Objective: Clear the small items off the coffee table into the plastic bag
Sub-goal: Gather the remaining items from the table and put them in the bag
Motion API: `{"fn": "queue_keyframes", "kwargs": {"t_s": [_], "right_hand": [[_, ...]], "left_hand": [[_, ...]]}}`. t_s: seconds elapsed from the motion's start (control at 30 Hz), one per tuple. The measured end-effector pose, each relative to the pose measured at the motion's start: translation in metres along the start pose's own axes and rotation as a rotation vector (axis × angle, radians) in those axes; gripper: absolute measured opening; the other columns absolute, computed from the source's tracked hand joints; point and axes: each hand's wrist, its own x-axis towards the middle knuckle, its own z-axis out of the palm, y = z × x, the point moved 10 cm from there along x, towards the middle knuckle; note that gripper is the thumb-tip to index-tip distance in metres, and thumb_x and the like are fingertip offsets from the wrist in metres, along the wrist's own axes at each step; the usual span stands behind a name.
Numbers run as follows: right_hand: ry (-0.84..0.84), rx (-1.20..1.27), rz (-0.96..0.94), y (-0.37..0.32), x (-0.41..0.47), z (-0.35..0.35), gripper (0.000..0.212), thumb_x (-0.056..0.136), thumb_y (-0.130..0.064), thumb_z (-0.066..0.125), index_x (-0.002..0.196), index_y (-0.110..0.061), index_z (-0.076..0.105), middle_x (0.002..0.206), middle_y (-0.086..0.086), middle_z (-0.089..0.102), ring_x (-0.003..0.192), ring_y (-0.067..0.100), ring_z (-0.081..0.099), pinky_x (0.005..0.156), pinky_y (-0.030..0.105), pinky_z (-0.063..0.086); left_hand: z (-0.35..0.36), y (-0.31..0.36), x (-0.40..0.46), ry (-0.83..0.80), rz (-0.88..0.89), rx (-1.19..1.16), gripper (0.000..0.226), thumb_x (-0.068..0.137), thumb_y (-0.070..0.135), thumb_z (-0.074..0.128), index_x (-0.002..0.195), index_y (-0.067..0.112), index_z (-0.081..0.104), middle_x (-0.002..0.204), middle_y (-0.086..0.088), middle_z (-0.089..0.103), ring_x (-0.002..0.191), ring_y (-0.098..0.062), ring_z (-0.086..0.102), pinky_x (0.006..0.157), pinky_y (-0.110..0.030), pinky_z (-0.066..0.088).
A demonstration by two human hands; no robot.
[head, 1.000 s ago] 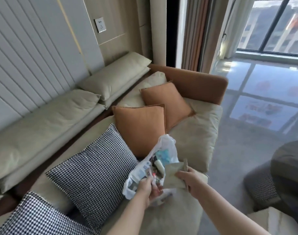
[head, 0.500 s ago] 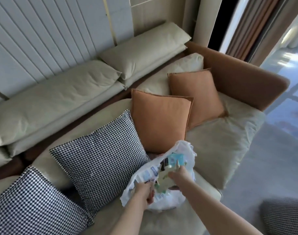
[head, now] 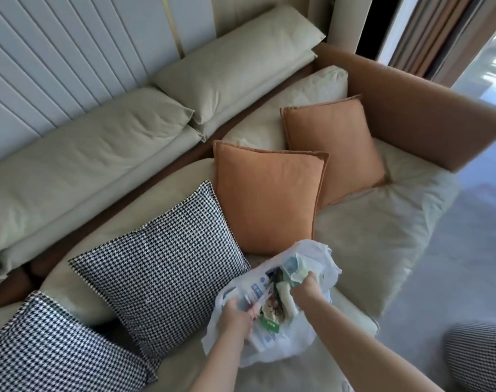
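The white plastic bag [head: 272, 329] rests on the front edge of the beige sofa seat [head: 376, 239], just in front of the houndstooth cushion [head: 162, 267] and the nearer orange cushion [head: 266, 202]. Its mouth faces up toward the camera.

The left hand [head: 235, 315] grips the near-left rim of the bag, fingers curled round the film, holding the mouth open. The right hand [head: 307, 287] is inside the mouth at its far-right side, fingers curled on a pale packet [head: 296, 268]; the exact grip is partly hidden.

The right hand is the nearer to the contents; the opening lies directly below it, so release probably requires only a short downward move.

Packets inside show blue, red and green printing; none of the writing can be read. The coffee table is out of view.
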Motion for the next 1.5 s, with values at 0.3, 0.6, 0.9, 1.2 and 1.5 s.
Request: {"fn": "queue_keyframes", "kwargs": {"t_s": [0.3,0.6,0.9,1.2,1.5], "right_hand": [[0.087,-0.029,-0.121,0.013,-0.057,-0.019,0.042,0.085,-0.017,0.058,0.126,-0.013,0.05,0.101,0.003,0.055,0.099,0.021,0.057,0.087,0.029,0.046],[0.296,0.055,-0.208,0.087,-0.13,-0.057,0.014,0.082,-0.012,0.054,0.087,-0.017,0.064,0.087,0.0,0.062,0.076,0.014,0.055,0.059,0.02,0.038],[0.589,-0.091,-0.079,0.212,-0.199,-0.13,0.021,0.085,-0.03,0.044,0.087,-0.02,0.062,0.104,0.001,0.068,0.098,0.024,0.063,0.072,0.026,0.043],[0.741,0.15,0.099,0.401,-0.265,-0.194,0.024,0.086,-0.032,0.05,0.102,-0.024,0.067,0.11,0.001,0.068,0.104,0.021,0.062,0.081,0.028,0.048],[0.82,0.356,0.364,0.624,-0.347,-0.196,0.02,0.089,-0.03,0.048,0.098,-0.024,0.064,0.107,0.0,0.068,0.099,0.023,0.061,0.077,0.028,0.046]], "left_hand": [[0.004,0.025,-0.064,-0.211,0.251,0.43,0.034,0.089,0.01,0.048,0.121,0.016,0.057,0.084,-0.003,0.063,0.065,-0.014,0.054,0.058,-0.023,0.04],[0.048,0.029,-0.146,-0.353,0.636,0.78,0.032,0.089,0.023,0.048,0.117,0.015,0.061,0.114,-0.01,0.065,0.102,-0.027,0.063,0.09,-0.037,0.053],[0.16,-0.025,-0.242,-0.547,0.873,1.171,0.031,0.091,0.028,0.05,0.116,0.014,0.062,0.119,-0.005,0.065,0.113,-0.022,0.059,0.093,-0.027,0.045],[0.281,-0.14,-0.367,-0.747,1.07,1.428,0.031,0.091,0.031,0.053,0.116,0.017,0.065,0.118,-0.004,0.067,0.111,-0.018,0.061,0.091,-0.024,0.045],[0.351,-0.3,-0.461,-0.861,1.147,1.67,0.03,0.09,0.04,0.05,0.112,0.025,0.064,0.117,0.004,0.065,0.106,-0.016,0.062,0.085,-0.026,0.049]]}}
